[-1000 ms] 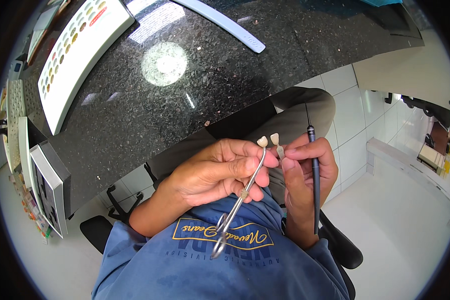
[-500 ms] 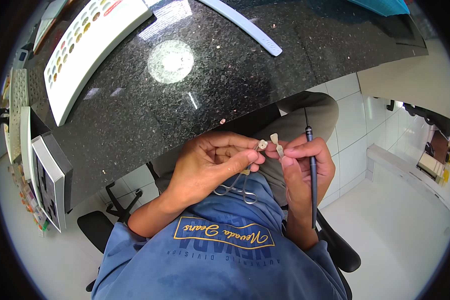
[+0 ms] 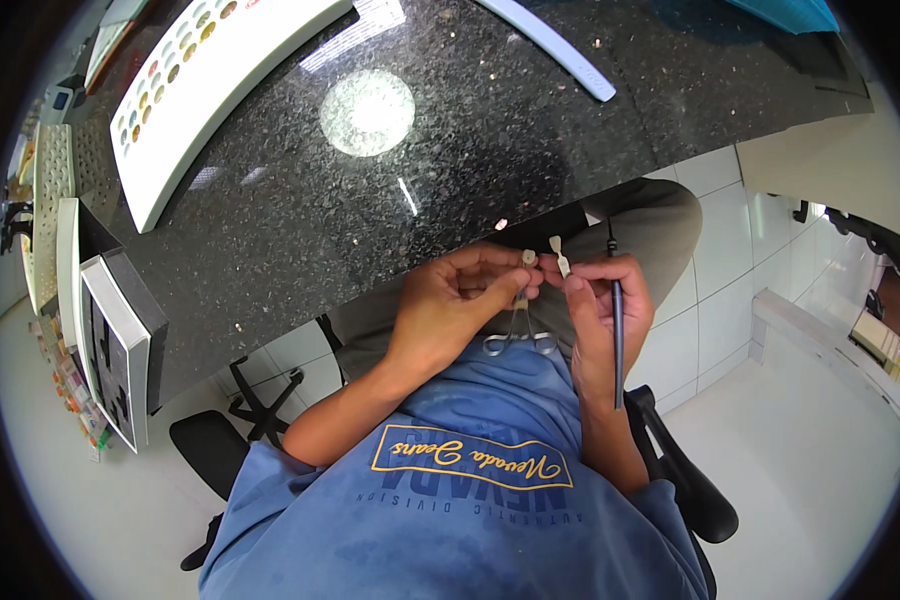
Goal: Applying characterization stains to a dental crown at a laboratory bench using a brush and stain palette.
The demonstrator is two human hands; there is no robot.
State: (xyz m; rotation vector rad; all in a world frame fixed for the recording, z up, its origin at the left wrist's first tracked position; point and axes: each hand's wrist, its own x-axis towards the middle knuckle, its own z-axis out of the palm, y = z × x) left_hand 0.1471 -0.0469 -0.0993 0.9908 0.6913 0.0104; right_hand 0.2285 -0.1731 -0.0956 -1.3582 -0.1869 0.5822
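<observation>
Your left hand [image 3: 450, 305] pinches forceps [image 3: 519, 308], a tooth-shaped piece [image 3: 528, 258] at their twelve o'clock; your right hand [image 3: 606, 315] pinches a tab [image 3: 563, 265], cradling a slim tool [image 3: 618, 345].

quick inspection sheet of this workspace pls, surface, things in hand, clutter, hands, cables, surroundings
Surface: dark speckled countertop, glossy, reflecting light
Things in hand: small tooth-shaped piece at the tip of a metal clamp; pale flat tab; slim dark tool, fine tip up
Clutter: white palette with coloured rounds; light blue strip; small crumbs
Hands: left hand grips the clamp; right hand holds tab and tool
Cables: nothing seen
Surroundings: black chair armrest, white tiles
</observation>
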